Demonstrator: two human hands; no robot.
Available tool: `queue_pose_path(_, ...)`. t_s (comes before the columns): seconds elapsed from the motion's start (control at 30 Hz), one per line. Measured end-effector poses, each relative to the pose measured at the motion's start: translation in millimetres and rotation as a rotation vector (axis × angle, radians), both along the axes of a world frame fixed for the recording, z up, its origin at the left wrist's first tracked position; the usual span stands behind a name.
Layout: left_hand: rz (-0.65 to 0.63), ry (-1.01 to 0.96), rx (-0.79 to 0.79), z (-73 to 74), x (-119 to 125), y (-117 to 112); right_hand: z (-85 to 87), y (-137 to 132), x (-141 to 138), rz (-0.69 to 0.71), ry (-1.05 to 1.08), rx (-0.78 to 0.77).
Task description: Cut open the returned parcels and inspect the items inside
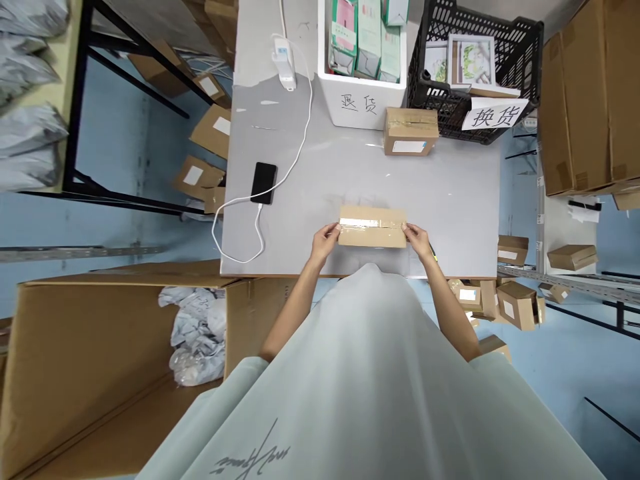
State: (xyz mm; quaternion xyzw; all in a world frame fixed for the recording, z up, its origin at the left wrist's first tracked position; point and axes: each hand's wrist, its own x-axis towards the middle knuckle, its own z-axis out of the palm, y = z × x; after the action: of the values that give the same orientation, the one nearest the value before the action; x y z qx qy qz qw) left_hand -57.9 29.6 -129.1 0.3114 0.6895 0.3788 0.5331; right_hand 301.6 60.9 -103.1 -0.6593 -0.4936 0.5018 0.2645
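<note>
The small brown box (373, 227) lies flat near the front edge of the grey bench (350, 167), its tape still on and not opened yet, while the left hand (327, 239) and right hand (416, 239) each curl around one end, arms reaching forward.

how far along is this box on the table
Done: the cardboard box is closed, clear tape along its top seam. In hand: left hand and right hand grip its ends on the grey table. Left, probably: no label shows on its top, unlike the labelled box by the white bin.
</note>
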Motion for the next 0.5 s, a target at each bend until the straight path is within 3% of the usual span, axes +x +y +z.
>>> queue_pose_path(0.13, 0.023, -0.078, -0.11, -6.6, -3.5, -25.2, -10.2, -25.9, 9.5, -0.141, 0.12, -0.139)
queue_pose_path(0.3, -0.188, -0.061, -0.048, -8.2, 9.5, -42.9, -16.0, -51.5, -2.7, 0.046, 0.18, -0.14)
queue_pose_path(0.5, -0.195, 0.042, -0.012, 0.7, 9.3, -44.4, -13.2, -64.1, -6.7, 0.049, 0.09, -0.059)
